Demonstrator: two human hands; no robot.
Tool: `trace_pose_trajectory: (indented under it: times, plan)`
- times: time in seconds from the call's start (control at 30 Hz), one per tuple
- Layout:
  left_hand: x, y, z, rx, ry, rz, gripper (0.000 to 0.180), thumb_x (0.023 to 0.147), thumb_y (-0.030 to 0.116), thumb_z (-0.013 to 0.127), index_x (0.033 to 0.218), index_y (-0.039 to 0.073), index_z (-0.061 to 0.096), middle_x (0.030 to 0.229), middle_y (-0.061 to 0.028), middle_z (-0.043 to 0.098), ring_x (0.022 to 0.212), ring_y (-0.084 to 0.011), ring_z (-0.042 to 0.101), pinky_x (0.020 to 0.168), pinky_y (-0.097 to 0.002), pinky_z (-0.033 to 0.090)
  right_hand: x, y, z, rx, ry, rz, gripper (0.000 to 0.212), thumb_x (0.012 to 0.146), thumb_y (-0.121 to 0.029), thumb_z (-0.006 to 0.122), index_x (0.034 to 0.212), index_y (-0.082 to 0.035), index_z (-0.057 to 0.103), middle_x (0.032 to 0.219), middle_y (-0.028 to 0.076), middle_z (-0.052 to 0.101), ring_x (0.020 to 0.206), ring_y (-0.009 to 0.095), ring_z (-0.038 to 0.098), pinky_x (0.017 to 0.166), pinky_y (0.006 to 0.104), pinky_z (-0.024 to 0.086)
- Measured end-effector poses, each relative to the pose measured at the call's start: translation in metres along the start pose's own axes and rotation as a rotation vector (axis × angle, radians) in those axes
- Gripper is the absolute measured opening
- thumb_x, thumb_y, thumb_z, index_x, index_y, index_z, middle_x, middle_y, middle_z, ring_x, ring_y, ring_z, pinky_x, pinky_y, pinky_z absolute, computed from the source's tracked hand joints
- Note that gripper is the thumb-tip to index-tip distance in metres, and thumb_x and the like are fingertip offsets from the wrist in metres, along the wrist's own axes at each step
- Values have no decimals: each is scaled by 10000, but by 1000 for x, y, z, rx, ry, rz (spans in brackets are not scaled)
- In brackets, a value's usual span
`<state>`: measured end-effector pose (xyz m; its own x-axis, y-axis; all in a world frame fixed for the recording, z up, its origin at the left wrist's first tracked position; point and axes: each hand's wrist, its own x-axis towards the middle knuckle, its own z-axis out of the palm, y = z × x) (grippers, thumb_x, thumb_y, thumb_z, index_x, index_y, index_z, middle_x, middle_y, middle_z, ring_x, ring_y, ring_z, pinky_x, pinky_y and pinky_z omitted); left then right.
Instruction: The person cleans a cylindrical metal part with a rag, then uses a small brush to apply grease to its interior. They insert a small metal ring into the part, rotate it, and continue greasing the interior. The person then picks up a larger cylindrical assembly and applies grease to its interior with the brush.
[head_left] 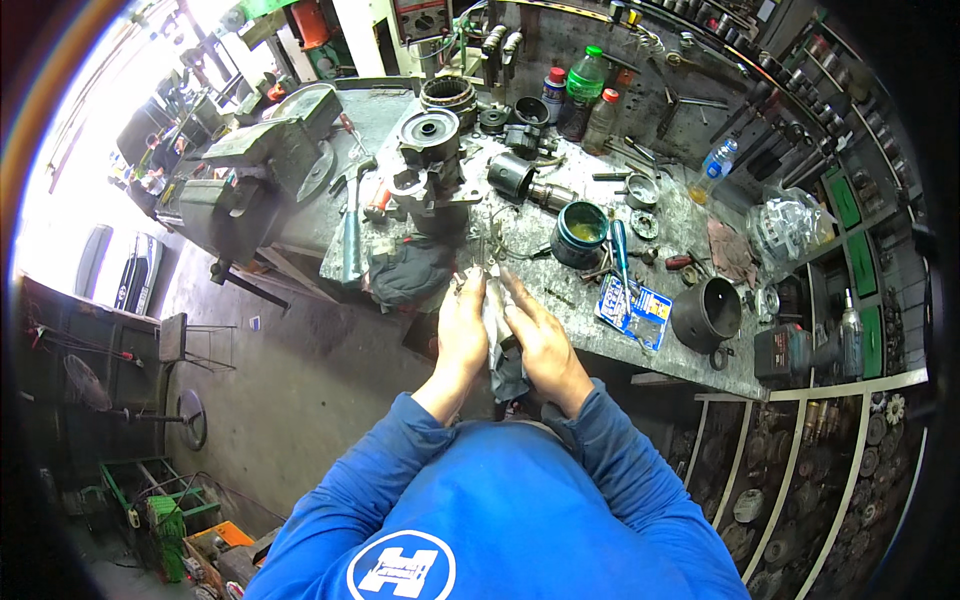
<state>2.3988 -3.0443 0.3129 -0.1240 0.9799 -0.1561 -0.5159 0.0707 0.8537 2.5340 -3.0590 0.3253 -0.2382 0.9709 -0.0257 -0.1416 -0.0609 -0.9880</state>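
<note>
My left hand (464, 335) and my right hand (545, 345) come together at the bench's front edge. Pressed between them is a grey cloth (508, 372), its loose end hanging toward me. Small metal bits show at the fingertips, too small to name. Just left of my left hand a dark rag (408, 270) lies on the bench, with a hammer (352, 222) beside it. Beyond my hands stands a metal motor housing (430, 135). To the right are an open tub of yellowish grease (580, 234), a blue-handled screwdriver (620, 245) and a blue-and-white printed card (634, 312).
A bench vise (235, 215) is fixed at the left. A dark metal cylinder (707, 314) stands near the bench's right front. Bottles, including a green-capped one (583, 90), line the back. Parts shelves (790, 470) run along the right; a stool (175, 338) stands left.
</note>
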Motion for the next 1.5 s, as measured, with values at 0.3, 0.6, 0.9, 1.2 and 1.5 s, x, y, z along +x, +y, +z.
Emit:
trace_pose_trajectory:
  times: [0.3,0.6,0.9,1.2,1.5]
  plan:
    - [-1,-9,-47,771,-469,122,689,1084,409,516,1616,13,330,1565,-274,436,1457,-347,436,1226,-410,304,9,6,-24,952,-131,255,442,1135,-296,377,1403,7,556,1324,183,673,1177,298,688,1059,463,544]
    - [4,21,-35,-61,-294,-189,491,982,347,707,1322,1,635,1262,-107,685,1143,-178,644,999,-366,517,9,-8,14,362,100,161,300,1064,-170,569,1273,23,665,1191,115,722,991,181,691,935,320,540]
    - [8,11,-52,-613,110,-559,512,993,560,548,1152,94,687,1090,-119,736,1022,-289,718,962,-486,569,-11,-48,12,-655,165,-585,298,1037,-187,561,1225,-11,711,1193,206,716,1079,348,669,1020,440,505]
    - [-4,25,-45,-646,66,-791,512,978,615,491,1116,151,656,1069,-66,688,1026,-259,664,871,-462,568,7,-2,50,-623,122,-560,301,944,-136,713,1222,-25,685,1189,177,687,1037,341,655,986,451,516]
    - [-1,30,-53,-749,36,-841,512,983,562,475,1163,135,694,1158,-114,709,1112,-325,661,1033,-509,523,-11,-4,55,-1148,-23,-664,502,887,-158,702,1388,-194,686,1245,112,608,1041,318,592,845,379,560]
